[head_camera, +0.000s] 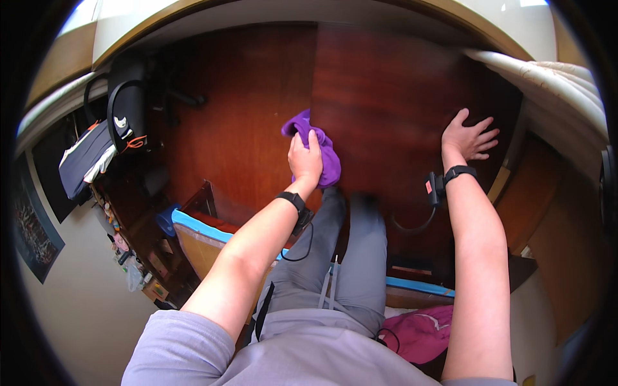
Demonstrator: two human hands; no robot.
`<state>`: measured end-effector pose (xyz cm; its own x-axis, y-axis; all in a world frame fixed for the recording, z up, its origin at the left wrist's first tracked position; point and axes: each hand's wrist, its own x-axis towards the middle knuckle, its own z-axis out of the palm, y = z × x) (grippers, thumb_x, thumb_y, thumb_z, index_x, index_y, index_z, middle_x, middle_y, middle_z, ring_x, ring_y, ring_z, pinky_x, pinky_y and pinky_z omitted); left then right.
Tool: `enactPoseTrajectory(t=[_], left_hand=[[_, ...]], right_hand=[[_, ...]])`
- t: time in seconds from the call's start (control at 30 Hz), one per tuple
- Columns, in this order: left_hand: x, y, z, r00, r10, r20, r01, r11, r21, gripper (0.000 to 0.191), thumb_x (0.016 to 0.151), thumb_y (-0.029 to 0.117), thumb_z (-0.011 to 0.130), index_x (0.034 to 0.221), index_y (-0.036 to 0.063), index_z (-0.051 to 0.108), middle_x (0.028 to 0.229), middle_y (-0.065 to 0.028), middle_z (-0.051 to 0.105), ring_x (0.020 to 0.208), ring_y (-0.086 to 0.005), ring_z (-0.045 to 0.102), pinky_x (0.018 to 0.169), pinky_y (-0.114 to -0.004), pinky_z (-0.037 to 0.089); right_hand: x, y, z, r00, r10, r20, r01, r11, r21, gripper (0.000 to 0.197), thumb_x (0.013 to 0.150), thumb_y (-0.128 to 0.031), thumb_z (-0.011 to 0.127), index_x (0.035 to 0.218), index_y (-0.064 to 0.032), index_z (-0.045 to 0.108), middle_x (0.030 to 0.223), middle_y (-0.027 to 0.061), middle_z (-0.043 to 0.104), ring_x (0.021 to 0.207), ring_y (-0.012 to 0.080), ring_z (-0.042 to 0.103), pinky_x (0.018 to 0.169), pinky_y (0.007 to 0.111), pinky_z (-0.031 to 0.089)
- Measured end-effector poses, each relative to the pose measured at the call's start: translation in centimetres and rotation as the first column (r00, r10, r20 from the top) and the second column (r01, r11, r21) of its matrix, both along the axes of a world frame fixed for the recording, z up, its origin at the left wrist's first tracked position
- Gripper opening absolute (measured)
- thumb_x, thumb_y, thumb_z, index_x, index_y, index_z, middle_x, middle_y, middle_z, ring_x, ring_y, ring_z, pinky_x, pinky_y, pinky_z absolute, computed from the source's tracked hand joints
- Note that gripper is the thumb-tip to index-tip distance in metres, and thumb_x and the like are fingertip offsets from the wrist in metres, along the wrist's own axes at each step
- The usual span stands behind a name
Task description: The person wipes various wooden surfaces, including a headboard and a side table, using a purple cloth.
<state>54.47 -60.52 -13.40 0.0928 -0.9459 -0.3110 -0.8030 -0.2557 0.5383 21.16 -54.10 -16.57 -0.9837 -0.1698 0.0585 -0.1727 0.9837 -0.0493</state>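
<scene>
My left hand (pixel 305 159) grips a crumpled purple cloth (pixel 330 161), thumb and fingers pressed into its folds. Part of the cloth overlaps the left edge of a glossy reddish-brown wooden surface (pixel 376 96), which looks like a tabletop. My right hand (pixel 467 136), with nothing in it, spreads its fingers over the right side of that surface. Whether the palm touches the wood is hard to tell. Each wrist wears a black strap with a small cabled device, one at the left wrist (pixel 301 219) and one at the right wrist (pixel 436 188).
Reddish-brown wooden floor (pixel 231 125) lies left. A dark chair (pixel 126 96) there has clothes (pixel 91 149) draped on it. My legs (pixel 359 236) extend forward from a blue-edged mat (pixel 420 285). Pink fabric (pixel 417 333) lies beside me. A pale curtain (pixel 555 87) hangs at right.
</scene>
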Motion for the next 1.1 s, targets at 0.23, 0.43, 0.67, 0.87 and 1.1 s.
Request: enactPoseTrajectory(t=[0.23,0.43,0.67,0.87,1.1], left_hand=[[0.6,-0.1,1.0,0.996,-0.091,0.023,0.086,0.984,0.157,0.040,0.096,0.039,0.050,0.113,0.0059,0.064,0.112,-0.0206,0.067,0.104,-0.0431,0.061,0.090,-0.050,0.049],[-4.0,-7.7,-0.5,0.990,-0.136,-0.026,0.137,0.991,0.009,0.040,0.095,0.038,0.050,0.113,0.0057,0.064,0.108,-0.0251,0.067,0.102,-0.0452,0.062,0.090,-0.051,0.049],[-12.1,-19.1,-0.8,0.992,-0.119,-0.029,0.118,0.992,-0.043,0.048,0.092,0.046,0.048,0.115,0.0075,0.066,0.112,-0.0260,0.066,0.110,-0.0448,0.061,0.097,-0.050,0.047],[-13.9,-22.3,-1.3,0.988,-0.128,-0.086,0.121,0.989,-0.086,0.048,0.090,0.045,0.051,0.118,0.0092,0.066,0.114,-0.0238,0.067,0.111,-0.0426,0.061,0.097,-0.048,0.047],[-8.2,-13.9,-1.8,0.946,-0.184,-0.268,0.132,0.970,-0.203,0.035,0.096,0.030,0.053,0.117,0.0043,0.063,0.112,-0.0233,0.064,0.107,-0.0437,0.059,0.092,-0.048,0.047]], right_hand=[[0.0,0.3,0.2,1.000,-0.018,0.000,0.018,1.000,0.010,0.079,0.089,-0.059,0.052,0.153,-0.0175,0.032,0.161,0.0177,0.021,0.148,0.0394,0.017,0.115,0.064,0.016],[0.2,0.2,0.0,1.000,-0.014,0.008,0.014,0.999,0.029,0.079,0.089,-0.058,0.052,0.153,-0.0178,0.031,0.161,0.0179,0.022,0.149,0.0394,0.017,0.115,0.064,0.016],[0.1,0.5,0.0,1.000,-0.012,0.012,0.012,1.000,0.006,0.078,0.089,-0.057,0.053,0.154,-0.0178,0.031,0.160,0.0187,0.021,0.149,0.0396,0.015,0.116,0.064,0.013],[0.0,0.3,-0.1,1.000,-0.007,0.014,0.007,1.000,-0.016,0.079,0.089,-0.058,0.053,0.154,-0.0174,0.031,0.160,0.0186,0.021,0.149,0.0396,0.015,0.116,0.064,0.012],[0.1,0.4,-0.2,1.000,-0.006,-0.010,0.006,1.000,-0.002,0.079,0.089,-0.058,0.054,0.153,-0.0176,0.032,0.160,0.0185,0.023,0.149,0.0399,0.017,0.115,0.065,0.014]])
